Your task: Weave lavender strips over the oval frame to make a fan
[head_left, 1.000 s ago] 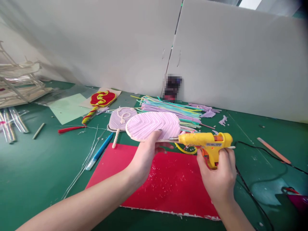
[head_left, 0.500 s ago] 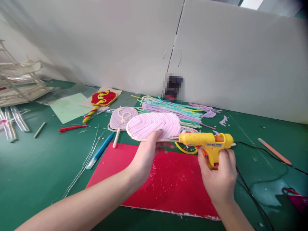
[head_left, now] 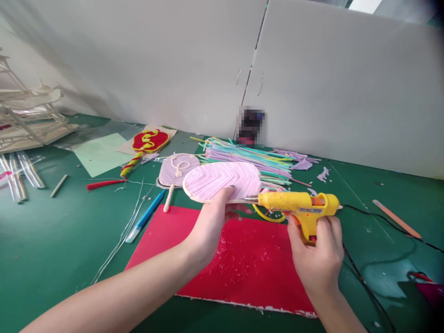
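Observation:
My left hand (head_left: 212, 222) grips the near edge of a pale lilac oval fan piece (head_left: 222, 180) covered in a chevron of strips, holding it flat above the table. My right hand (head_left: 317, 252) is wrapped round the handle of a yellow glue gun (head_left: 296, 203). The gun's metal tip touches the fan's right near edge, close to my left fingers. Both are held above a red mat (head_left: 243, 259) speckled with white glue crumbs.
A second lilac oval with a cord loop (head_left: 177, 167), a heap of coloured strips (head_left: 249, 157), a red and yellow fan (head_left: 149, 141), a blue pen (head_left: 145, 216), thin wires and a black cable (head_left: 357, 273) lie on the green table. White boards stand behind.
None beyond a slight drift of the view; both hands, the fan and the glue gun keep the same pose.

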Tool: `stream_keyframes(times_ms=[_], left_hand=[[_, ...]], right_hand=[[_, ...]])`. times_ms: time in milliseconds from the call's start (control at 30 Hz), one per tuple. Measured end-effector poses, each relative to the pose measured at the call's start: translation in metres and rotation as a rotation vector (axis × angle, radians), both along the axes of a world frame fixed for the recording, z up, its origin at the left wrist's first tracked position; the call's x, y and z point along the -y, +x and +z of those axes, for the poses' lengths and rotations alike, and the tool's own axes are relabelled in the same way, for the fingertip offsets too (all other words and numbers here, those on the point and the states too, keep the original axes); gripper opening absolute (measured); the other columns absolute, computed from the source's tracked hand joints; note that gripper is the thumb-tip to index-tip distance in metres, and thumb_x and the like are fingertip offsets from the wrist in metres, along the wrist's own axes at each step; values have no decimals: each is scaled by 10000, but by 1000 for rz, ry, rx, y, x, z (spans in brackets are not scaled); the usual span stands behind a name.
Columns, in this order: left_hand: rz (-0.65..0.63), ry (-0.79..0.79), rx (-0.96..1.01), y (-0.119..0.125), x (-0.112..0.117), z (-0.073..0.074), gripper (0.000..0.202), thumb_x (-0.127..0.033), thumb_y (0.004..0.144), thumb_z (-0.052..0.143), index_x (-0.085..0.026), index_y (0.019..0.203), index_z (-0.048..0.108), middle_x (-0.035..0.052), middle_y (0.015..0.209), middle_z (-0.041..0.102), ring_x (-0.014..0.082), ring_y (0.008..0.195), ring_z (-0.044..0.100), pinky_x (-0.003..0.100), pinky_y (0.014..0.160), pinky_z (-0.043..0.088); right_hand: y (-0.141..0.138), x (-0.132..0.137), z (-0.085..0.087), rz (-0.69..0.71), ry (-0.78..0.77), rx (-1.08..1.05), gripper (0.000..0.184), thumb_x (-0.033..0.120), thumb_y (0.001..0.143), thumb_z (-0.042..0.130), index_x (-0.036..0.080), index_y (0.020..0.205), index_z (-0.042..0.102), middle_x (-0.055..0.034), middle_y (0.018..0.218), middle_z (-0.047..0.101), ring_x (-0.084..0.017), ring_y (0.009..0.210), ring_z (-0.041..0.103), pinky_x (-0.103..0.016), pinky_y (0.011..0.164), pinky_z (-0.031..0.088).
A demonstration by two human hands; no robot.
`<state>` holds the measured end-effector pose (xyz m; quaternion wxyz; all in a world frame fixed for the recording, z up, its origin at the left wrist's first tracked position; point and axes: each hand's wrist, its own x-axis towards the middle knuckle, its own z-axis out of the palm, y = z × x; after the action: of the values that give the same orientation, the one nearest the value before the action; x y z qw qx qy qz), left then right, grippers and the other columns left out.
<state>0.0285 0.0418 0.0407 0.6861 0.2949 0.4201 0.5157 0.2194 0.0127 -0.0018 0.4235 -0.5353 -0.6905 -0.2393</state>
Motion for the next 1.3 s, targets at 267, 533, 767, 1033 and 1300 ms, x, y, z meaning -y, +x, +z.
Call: stream_keyframes(times_ms=[267, 533, 767, 1033, 1300], left_hand=[[14, -6, -9, 0, 1, 4, 225, -326, 832, 505, -136, 796, 621, 44, 707, 665, 152, 657, 620, 248, 606, 438], [5, -5, 1, 0, 0, 3, 215, -322, 834, 508, -136, 791, 608, 39, 701, 663, 152, 655, 625, 244, 604, 439], [7, -4, 4, -2, 0, 3, 225, -323, 842, 504, -135, 791, 617, 40, 694, 662, 148, 656, 624, 235, 596, 442], [14, -20, 16, -2, 0, 4, 216, -324, 828, 523, -138, 834, 631, 43, 743, 675, 148, 648, 619, 247, 598, 434], [13, -5, 31, -3, -1, 3, 211, -308, 834, 513, -136, 845, 636, 54, 833, 690, 129, 640, 612, 232, 588, 429]], right_hand=[[0, -1, -1, -2, 9, 4, 305, 219, 818, 636, 127, 1094, 543, -118, 907, 568, -223, 823, 623, -268, 612, 516], [0, 0, 1, -7, 3, -5, 284, 216, 822, 624, 131, 1082, 547, -113, 895, 566, -226, 816, 626, -283, 626, 522], [0, 0, 2, -17, 6, 2, 263, 203, 819, 630, 127, 1058, 550, -110, 878, 558, -217, 797, 623, -275, 618, 526], [1, 0, 2, -13, 4, -11, 283, 199, 818, 625, 129, 1083, 552, -117, 906, 565, -224, 820, 619, -280, 645, 527], [3, 0, 1, -54, 23, 8, 257, 210, 812, 635, 124, 1044, 564, -116, 886, 568, -226, 816, 614, -290, 660, 526]])
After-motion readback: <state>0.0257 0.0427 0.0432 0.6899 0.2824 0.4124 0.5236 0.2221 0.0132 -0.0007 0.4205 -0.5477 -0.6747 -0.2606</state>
